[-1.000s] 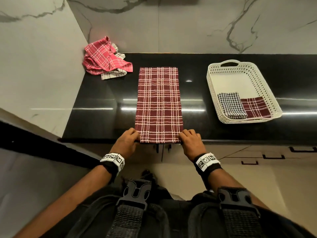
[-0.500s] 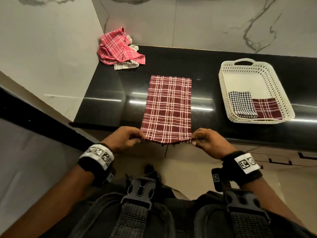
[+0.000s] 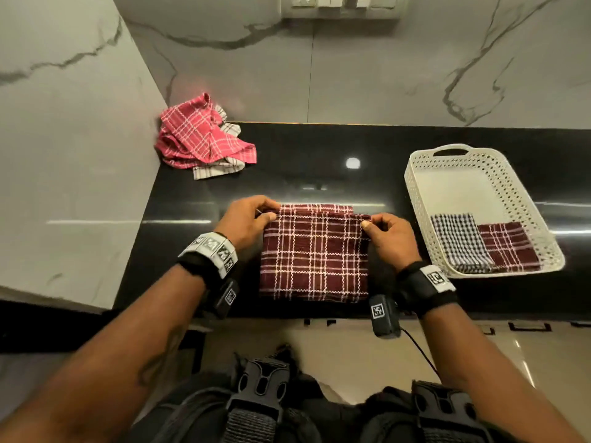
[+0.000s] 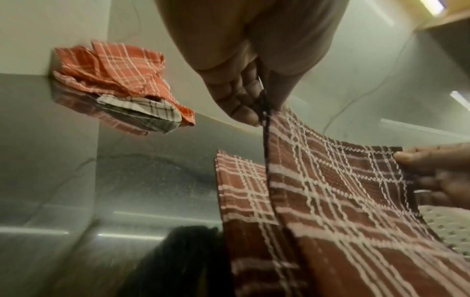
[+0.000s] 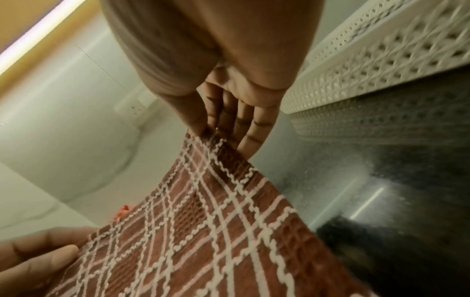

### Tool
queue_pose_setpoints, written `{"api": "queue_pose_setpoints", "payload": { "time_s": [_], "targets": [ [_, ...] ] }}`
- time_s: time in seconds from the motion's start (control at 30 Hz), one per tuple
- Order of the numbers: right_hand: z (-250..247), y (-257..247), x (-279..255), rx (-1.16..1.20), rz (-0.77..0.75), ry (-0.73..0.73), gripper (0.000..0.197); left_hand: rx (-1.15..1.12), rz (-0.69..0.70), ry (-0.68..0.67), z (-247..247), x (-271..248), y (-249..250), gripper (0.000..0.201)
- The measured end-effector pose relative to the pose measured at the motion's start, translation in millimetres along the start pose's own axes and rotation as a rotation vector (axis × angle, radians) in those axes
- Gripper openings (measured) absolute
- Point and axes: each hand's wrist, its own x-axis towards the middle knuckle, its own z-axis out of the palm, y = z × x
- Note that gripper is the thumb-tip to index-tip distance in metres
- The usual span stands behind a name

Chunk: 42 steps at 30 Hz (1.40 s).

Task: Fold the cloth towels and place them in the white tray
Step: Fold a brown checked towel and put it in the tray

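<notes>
A maroon plaid towel [image 3: 315,257] lies on the black counter, doubled over so its upper layer nearly reaches the far edge of the lower layer. My left hand [image 3: 248,220] pinches the upper layer's left corner [image 4: 264,118]. My right hand [image 3: 385,233] pinches its right corner [image 5: 206,134]. The held edge hangs slightly above the lower layer [image 4: 241,180]. The white perforated tray [image 3: 419,199] stands to the right with a black-and-white checked folded towel [image 3: 459,243] and a maroon folded towel [image 3: 507,246] in its near end.
A crumpled heap of a pink plaid towel [image 3: 198,135] over a white striped one [image 3: 217,169] sits in the counter's back left corner against the marble wall. The counter's front edge [image 3: 287,311] runs just below the folded towel.
Both hands lifted the towel's near edge and carried it away from me over the rest, folding the long strip in half. The camera view also tilted up.
</notes>
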Motion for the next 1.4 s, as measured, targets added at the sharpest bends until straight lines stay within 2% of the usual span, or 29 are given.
{"api": "queue_pose_setpoints", "payload": {
  "time_s": [0.1, 0.23, 0.43, 0.63, 0.8, 0.87, 0.93, 1.0, 1.03, 1.1, 1.17, 1.23, 1.3, 1.4],
  "targets": [
    [23, 5, 43, -0.069, 0.071, 0.055, 0.02, 0.095, -0.028, 0.024, 8, 50, -14, 0.013],
    [41, 7, 77, -0.19, 0.113, 0.07, 0.011, 0.186, -0.096, -0.002, 20, 86, -37, 0.012],
    [53, 16, 95, -0.27, 0.215, 0.094, 0.013, 0.237, -0.098, -0.051, 33, 99, -58, 0.007],
    [55, 13, 101, -0.312, 0.23, 0.105, 0.017, 0.252, -0.075, -0.008, 32, 104, -61, 0.008],
    [56, 7, 105, -0.43, 0.247, 0.084, 0.014, 0.249, -0.132, -0.047, 30, 110, -58, 0.006],
    [57, -1, 103, -0.481, 0.259, 0.072, 0.012, 0.268, -0.15, -0.055, 30, 109, -55, 0.011],
    [58, -12, 96, -0.634, 0.181, 0.072, 0.018, 0.392, -0.071, -0.013, 32, 101, -50, 0.022],
    [64, -22, 86, -0.823, -0.024, 0.085, 0.023, 0.531, 0.147, 0.047, 38, 89, -43, 0.024],
    [69, -26, 80, -0.844, -0.108, 0.064, 0.023, 0.567, 0.252, 0.035, 42, 82, -38, 0.025],
    [85, -28, 65, -0.806, -0.183, -0.134, 0.032, 0.62, 0.373, -0.105, 56, 72, -32, 0.039],
    [102, -20, 51, -0.887, -0.195, -0.451, 0.061, 0.721, 0.394, -0.287, 69, 65, -32, 0.059],
    [105, -4, 47, -1.004, -0.166, -0.612, 0.076, 0.838, 0.352, -0.383, 76, 58, -37, 0.068],
    [93, 11, 47, -1.047, -0.106, -0.611, 0.083, 0.894, 0.31, -0.367, 72, 49, -48, 0.075],
    [65, 23, 47, -1.07, 0.048, -0.533, 0.091, 0.896, 0.224, -0.353, 60, 35, -61, 0.083]
  ]
}}
